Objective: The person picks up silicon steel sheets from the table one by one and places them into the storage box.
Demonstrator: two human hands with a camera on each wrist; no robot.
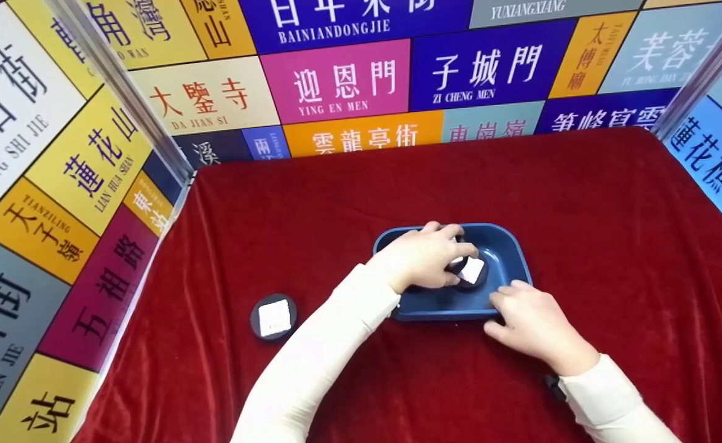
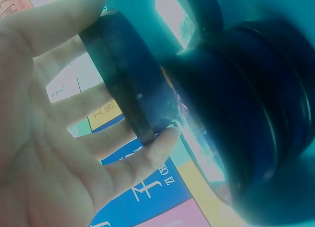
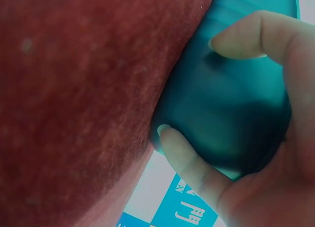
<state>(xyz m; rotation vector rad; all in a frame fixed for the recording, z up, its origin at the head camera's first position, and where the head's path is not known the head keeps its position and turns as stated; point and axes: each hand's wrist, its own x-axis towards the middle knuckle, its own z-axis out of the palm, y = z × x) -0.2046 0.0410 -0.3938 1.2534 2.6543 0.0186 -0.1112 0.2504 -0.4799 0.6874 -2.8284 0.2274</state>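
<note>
Over the blue tub, my left hand holds a thick black disc between thumb and fingers. Beneath and beside it in the tub, more black discs lie close together in the left wrist view, partly out of frame. One disc with a white label shows by the fingertips in the head view. My right hand grips the tub at its near right corner, and its fingertips press the tub wall in the right wrist view.
Another black disc with a white label lies on the red cloth, left of the left forearm. Panels printed with coloured place names stand behind the table and along both sides, with metal posts at the corners.
</note>
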